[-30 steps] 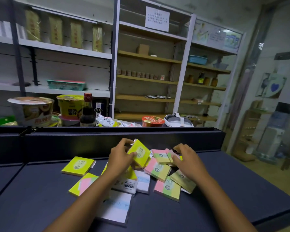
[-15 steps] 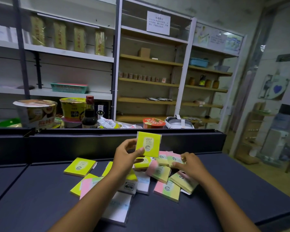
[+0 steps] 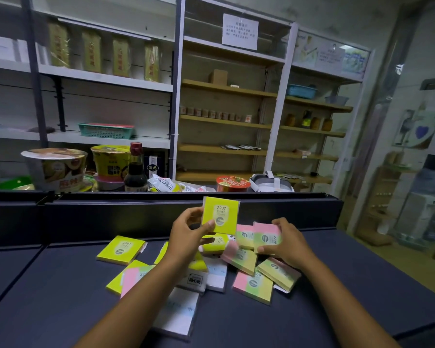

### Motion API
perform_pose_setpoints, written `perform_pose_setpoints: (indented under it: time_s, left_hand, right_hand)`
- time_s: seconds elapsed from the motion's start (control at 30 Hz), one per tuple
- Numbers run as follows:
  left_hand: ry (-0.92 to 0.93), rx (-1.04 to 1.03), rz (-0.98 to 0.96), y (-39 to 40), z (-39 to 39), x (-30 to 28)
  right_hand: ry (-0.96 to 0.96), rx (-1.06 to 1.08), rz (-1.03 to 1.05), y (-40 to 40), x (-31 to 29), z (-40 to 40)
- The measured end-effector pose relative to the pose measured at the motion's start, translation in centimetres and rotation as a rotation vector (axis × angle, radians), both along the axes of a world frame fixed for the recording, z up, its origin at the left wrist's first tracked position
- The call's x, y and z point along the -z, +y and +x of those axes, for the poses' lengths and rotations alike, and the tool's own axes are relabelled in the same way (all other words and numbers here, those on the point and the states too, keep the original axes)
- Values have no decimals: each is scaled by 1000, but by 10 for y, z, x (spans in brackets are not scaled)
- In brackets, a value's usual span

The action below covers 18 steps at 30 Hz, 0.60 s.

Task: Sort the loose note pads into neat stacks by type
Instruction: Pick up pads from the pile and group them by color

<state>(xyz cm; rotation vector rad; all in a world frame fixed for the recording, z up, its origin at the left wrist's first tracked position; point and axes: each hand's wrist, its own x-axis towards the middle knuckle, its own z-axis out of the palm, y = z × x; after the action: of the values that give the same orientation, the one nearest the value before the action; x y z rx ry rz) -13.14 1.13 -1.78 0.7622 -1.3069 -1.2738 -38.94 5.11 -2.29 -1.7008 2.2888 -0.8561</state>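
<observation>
I see the left hand [image 3: 186, 232] pinching a yellow 2207 pad [image 3: 221, 215] upright above the pile; the right hand [image 3: 288, 243] grips a pink-and-green pad [image 3: 266, 236].

A dark blue table [image 3: 60, 305] carries scattered yellow pads [image 3: 120, 249], pink-green-yellow pads [image 3: 253, 287] and white pads [image 3: 176, 312].

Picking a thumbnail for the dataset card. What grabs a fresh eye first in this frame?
The bright yellow pad marked 2207, held up in the left hand above the pile at centre. Below it, a jumble of yellow, pink-and-green and white pads is scattered on the dark counter, with the right hand in a grip on a pink-and-green pad. Behind, instant noodle bowls and a sauce bottle line the ledge at left.
</observation>
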Motion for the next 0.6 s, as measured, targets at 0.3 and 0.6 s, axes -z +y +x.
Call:
perform_pose_setpoints:
  time_s: [0.3, 0.6]
  left_hand:
    - [111, -15, -20, 16, 19, -5]
    - [198, -124, -65, 50, 112, -11]
  right_hand:
    - [-446, 20, -263, 21, -1, 22]
    - [-673, -76, -515, 49, -9, 111]
